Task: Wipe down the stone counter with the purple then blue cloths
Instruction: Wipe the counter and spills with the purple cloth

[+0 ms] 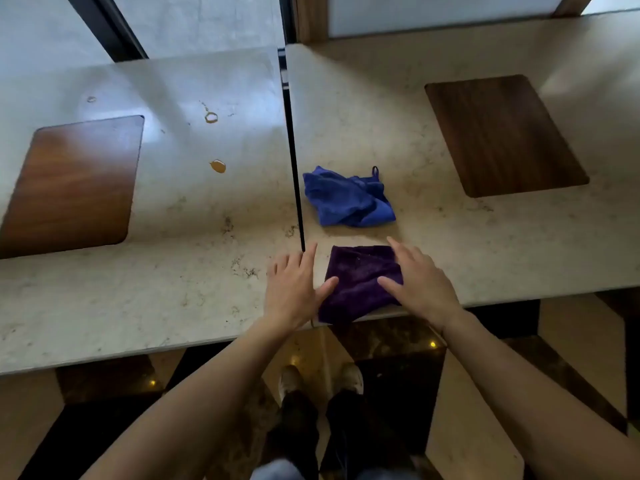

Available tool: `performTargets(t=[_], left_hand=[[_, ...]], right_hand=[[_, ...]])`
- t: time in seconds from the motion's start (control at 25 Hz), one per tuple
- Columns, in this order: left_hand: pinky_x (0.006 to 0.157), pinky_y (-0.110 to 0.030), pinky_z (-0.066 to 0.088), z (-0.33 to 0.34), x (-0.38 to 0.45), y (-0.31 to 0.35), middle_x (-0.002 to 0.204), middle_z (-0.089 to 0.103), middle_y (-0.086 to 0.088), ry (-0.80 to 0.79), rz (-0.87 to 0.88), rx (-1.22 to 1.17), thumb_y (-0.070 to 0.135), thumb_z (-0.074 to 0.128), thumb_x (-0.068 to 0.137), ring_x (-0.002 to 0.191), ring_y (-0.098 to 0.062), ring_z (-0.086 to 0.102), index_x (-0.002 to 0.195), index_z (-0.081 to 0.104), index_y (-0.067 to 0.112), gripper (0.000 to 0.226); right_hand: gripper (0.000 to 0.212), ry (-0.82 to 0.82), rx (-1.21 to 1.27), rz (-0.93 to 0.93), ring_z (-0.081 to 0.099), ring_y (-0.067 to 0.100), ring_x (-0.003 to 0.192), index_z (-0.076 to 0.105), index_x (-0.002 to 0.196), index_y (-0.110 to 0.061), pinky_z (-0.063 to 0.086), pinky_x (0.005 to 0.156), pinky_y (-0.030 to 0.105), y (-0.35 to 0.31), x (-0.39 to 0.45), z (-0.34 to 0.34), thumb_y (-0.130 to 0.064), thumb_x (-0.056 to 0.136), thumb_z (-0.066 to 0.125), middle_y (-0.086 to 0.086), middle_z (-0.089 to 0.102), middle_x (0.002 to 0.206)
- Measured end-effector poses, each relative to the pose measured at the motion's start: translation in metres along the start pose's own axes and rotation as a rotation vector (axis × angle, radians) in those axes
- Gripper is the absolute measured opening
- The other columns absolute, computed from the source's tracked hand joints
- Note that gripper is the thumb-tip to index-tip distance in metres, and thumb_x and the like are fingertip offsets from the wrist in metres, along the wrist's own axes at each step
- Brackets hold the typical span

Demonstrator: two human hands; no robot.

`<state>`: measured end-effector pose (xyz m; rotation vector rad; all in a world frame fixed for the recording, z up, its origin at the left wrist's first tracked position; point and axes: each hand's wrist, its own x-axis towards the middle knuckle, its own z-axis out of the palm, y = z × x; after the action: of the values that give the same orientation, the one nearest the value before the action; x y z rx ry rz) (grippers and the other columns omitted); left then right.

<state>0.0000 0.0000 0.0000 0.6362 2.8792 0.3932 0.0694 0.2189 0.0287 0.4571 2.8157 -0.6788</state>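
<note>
**Reader:** What lies closest to the camera?

**Describer:** Two bare forearms reach forward from the bottom edge, above dark trousers and pale shoes on a patterned floor. Both hands end at the near edge of a pale stone counter (173, 271).

**Reader:** What are the hands doing?

**Describer:** Left hand (294, 289) lies flat on the stone, fingers straight and slightly spread, its thumb touching the left edge of the purple cloth (360, 282). Right hand (419, 278) rests on the cloth's right side, fingers straight, thumb laid over the fabric. Neither hand pinches or bunches it.

**Reader:** Where are the cloths?

**Describer:** That purple cloth is folded roughly square at the counter's near edge, one corner hanging just over it. A crumpled blue cloth (348, 199) lies just beyond, untouched, near the dark seam between two slabs.

**Reader:** Has any wiping been done?

**Describer:** It looks like none. On the left slab an amber puddle (218, 166) sits well apart from the cloths, with an amber ring (211, 117) and small flecks farther back. Dark wooden insets (502, 133) sit in each slab.

**Reader:** So what remains?

**Describer:** Judging from this, nearly everything: grasp the purple cloth, wipe the stone, then repeat with the blue one.
</note>
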Motion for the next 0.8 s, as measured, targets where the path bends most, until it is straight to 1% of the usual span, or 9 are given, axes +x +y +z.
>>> performTargets(t=[0.16, 0.24, 0.32, 0.4, 0.48, 0.56, 0.64, 0.72, 0.8], left_hand=[[0.103, -0.048, 0.032, 0.016, 0.023, 0.014, 0.133, 0.057, -0.002, -0.175, -0.119, -0.088, 0.058, 0.055, 0.089, 0.124, -0.026, 0.051, 0.144, 0.037, 0.023, 0.068], [0.099, -0.047, 0.032, 0.021, 0.026, 0.021, 0.118, 0.062, 0.004, -0.178, -0.168, -0.208, 0.048, 0.064, 0.087, 0.115, -0.022, 0.056, 0.132, 0.046, 0.026, 0.052], [0.099, -0.046, 0.037, 0.02, 0.03, 0.024, 0.099, 0.062, 0.01, -0.214, -0.232, -0.354, 0.038, 0.07, 0.086, 0.104, -0.02, 0.061, 0.122, 0.052, 0.028, 0.041], [0.097, -0.048, 0.046, 0.017, 0.034, 0.025, 0.092, 0.062, 0.009, -0.267, -0.279, -0.449, 0.031, 0.071, 0.087, 0.098, -0.02, 0.063, 0.114, 0.058, 0.025, 0.031], [0.09, -0.044, 0.052, 0.014, 0.035, 0.024, 0.096, 0.062, 0.005, -0.284, -0.269, -0.481, 0.027, 0.07, 0.089, 0.096, -0.02, 0.063, 0.108, 0.061, 0.021, 0.022], [0.088, -0.037, 0.052, 0.008, 0.031, 0.021, 0.108, 0.058, -0.001, -0.258, -0.226, -0.528, 0.025, 0.066, 0.092, 0.098, -0.019, 0.059, 0.111, 0.06, 0.017, 0.021], [0.088, -0.039, 0.055, -0.001, 0.024, 0.02, 0.113, 0.056, -0.002, -0.253, -0.202, -0.631, 0.022, 0.06, 0.096, 0.099, -0.019, 0.059, 0.115, 0.056, 0.016, 0.02], [0.084, -0.042, 0.059, -0.012, 0.016, 0.019, 0.106, 0.06, 0.0, -0.257, -0.203, -0.737, 0.021, 0.053, 0.1, 0.098, -0.02, 0.063, 0.115, 0.052, 0.019, 0.015], [0.08, -0.041, 0.06, -0.024, 0.006, 0.015, 0.101, 0.061, 0.003, -0.222, -0.202, -0.792, 0.021, 0.048, 0.102, 0.097, -0.02, 0.064, 0.115, 0.049, 0.022, 0.012]], right_hand=[[0.085, -0.18, -0.072, 0.019, 0.038, 0.024, 0.134, 0.014, 0.156, -0.027, 0.041, 0.106, 0.043, 0.001, 0.032, 0.007, -0.042, 0.09, 0.065, -0.002, 0.03, 0.155], [0.091, -0.202, -0.086, 0.017, 0.042, 0.025, 0.13, 0.011, 0.156, -0.027, 0.045, 0.102, 0.044, 0.003, 0.042, 0.01, -0.041, 0.087, 0.069, 0.0, 0.032, 0.151], [0.093, -0.236, -0.058, 0.055, 0.048, 0.024, 0.123, 0.014, 0.155, -0.028, 0.05, 0.096, 0.043, 0.005, 0.049, 0.009, -0.042, 0.084, 0.073, 0.001, 0.035, 0.144], [0.076, -0.262, -0.044, 0.095, 0.055, 0.022, 0.113, 0.034, 0.147, -0.029, 0.051, 0.09, 0.041, 0.006, 0.055, 0.007, -0.043, 0.084, 0.073, 0.001, 0.042, 0.137], [0.048, -0.24, -0.05, 0.075, 0.057, 0.019, 0.099, 0.051, 0.128, -0.032, 0.052, 0.083, 0.038, 0.005, 0.056, 0.009, -0.042, 0.085, 0.071, -0.002, 0.048, 0.126], [0.029, -0.203, -0.041, 0.033, 0.055, 0.016, 0.095, 0.054, 0.112, -0.032, 0.052, 0.079, 0.036, 0.004, 0.052, 0.007, -0.038, 0.087, 0.069, -0.005, 0.048, 0.119], [0.021, -0.181, -0.014, -0.01, 0.052, 0.016, 0.101, 0.054, 0.106, -0.033, 0.051, 0.084, 0.04, 0.003, 0.049, 0.002, -0.035, 0.089, 0.066, -0.009, 0.05, 0.117], [0.017, -0.195, 0.083, -0.016, 0.055, 0.017, 0.1, 0.052, 0.104, -0.032, 0.051, 0.087, 0.045, -0.002, 0.046, -0.006, -0.035, 0.091, 0.061, -0.01, 0.058, 0.108], [0.015, -0.207, 0.231, -0.029, 0.061, 0.017, 0.091, 0.05, 0.104, -0.03, 0.054, 0.081, 0.046, -0.012, 0.04, -0.015, -0.034, 0.092, 0.059, -0.008, 0.064, 0.098]])
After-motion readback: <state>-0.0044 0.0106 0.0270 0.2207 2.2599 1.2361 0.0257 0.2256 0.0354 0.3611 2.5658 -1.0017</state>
